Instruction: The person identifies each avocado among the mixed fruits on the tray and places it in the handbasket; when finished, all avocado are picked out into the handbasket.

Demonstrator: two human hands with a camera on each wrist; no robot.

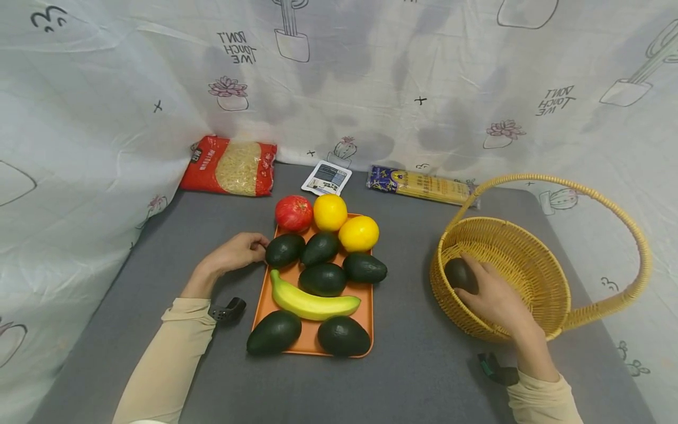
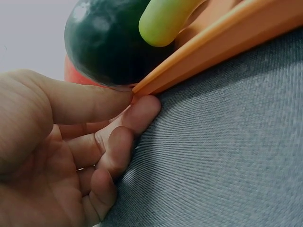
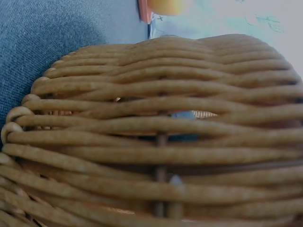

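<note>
My left hand (image 1: pixel 239 255) is at the left edge of an orange tray (image 1: pixel 306 343). In the left wrist view, its thumb (image 2: pixel 90 101) and forefinger pinch the tray's rim (image 2: pixel 199 61), just below a dark green avocado (image 2: pixel 104 42). On the tray lie several avocados (image 1: pixel 322 279), a banana (image 1: pixel 312 305), a red pomegranate-like fruit (image 1: pixel 293 213) and two yellow round fruits (image 1: pixel 331 212). My right hand (image 1: pixel 494 294) reaches inside a wicker basket (image 1: pixel 553 282) and holds an avocado (image 1: pixel 459 275) against the left inner side. The basket's weave (image 3: pixel 156 113) hides that hand in the right wrist view.
Along the back of the grey table (image 1: pixel 408 365) lie a red bag of pasta (image 1: pixel 233 166), a small white package (image 1: pixel 326 178) and a long pack of noodles (image 1: pixel 421 185). The basket's tall handle (image 1: pixel 609 206) leans right. A printed white curtain (image 1: pixel 371 88) encloses the table.
</note>
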